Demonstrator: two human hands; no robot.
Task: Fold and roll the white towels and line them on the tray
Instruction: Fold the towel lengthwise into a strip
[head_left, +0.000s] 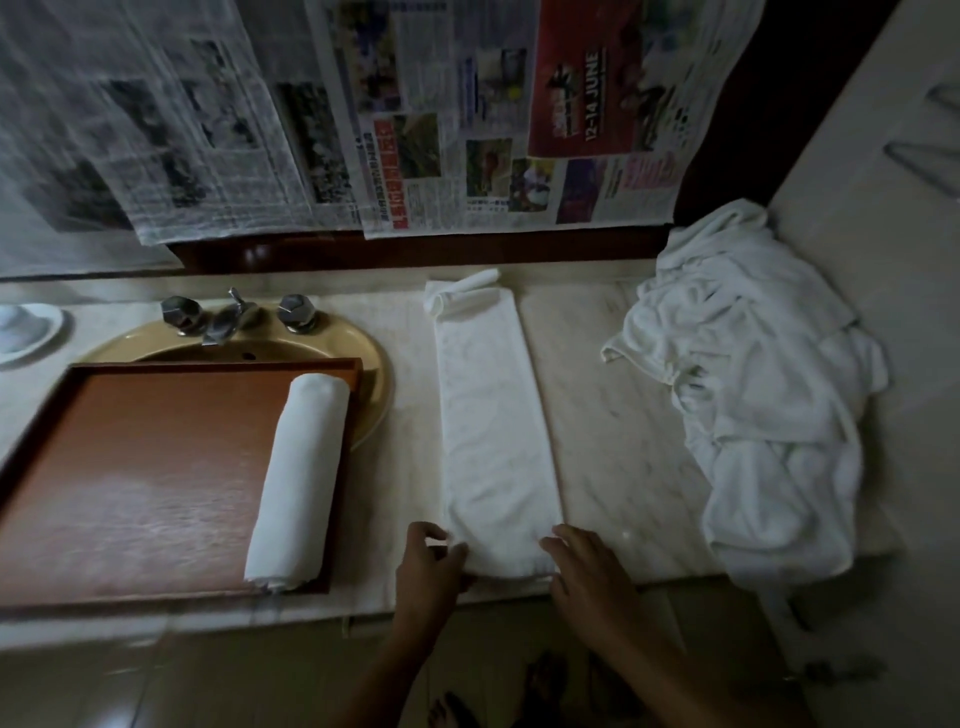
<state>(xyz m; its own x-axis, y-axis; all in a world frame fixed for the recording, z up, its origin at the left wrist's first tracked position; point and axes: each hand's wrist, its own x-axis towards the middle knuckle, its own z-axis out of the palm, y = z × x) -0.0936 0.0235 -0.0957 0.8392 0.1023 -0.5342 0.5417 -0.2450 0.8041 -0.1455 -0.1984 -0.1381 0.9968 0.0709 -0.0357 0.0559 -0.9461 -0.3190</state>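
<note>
Pinching the folded towel (496, 431), left hand (431, 564) curled at its near-left corner, right hand (587, 569) relaxed, resting on the other.

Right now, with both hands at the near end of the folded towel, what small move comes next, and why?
Probably curl the near edge over and start rolling it away. The folded towel lies flat as a long strip, the left hand and right hand sit at its near corners, and only one rolled towel lies on the tray.
</note>
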